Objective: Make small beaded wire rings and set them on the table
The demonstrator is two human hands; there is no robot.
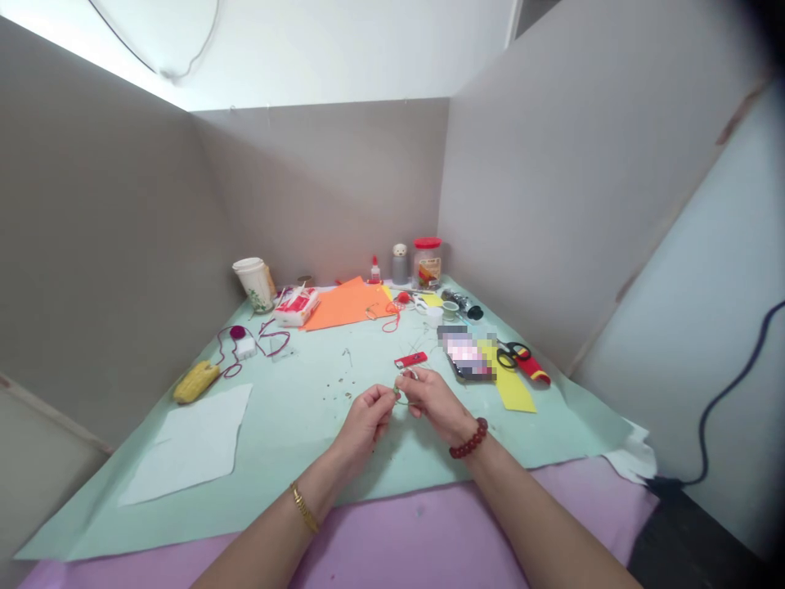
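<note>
Near the front middle of the table, my left hand (370, 413) and my right hand (434, 402) meet with fingertips pinched. Between them is a thin green strand (403, 402), bent into a small loop; cord or wire, I cannot tell. A small whitish curved piece (410, 373) shows at my right thumb and forefinger, partly hidden by them. Just beyond my fingers lies a small red tool (410, 360). Scattered tiny dark bits (340, 388) lie left of the hands.
A phone (466, 353), black scissors (513, 354) and yellow paper (513, 388) lie to the right. White paper (190, 442) and a yellow bundle (197, 382) are at left. Behind are orange sheets (347, 304), a tissue pack (297, 307), a paper cup (256, 285) and a red-lidded jar (428, 263).
</note>
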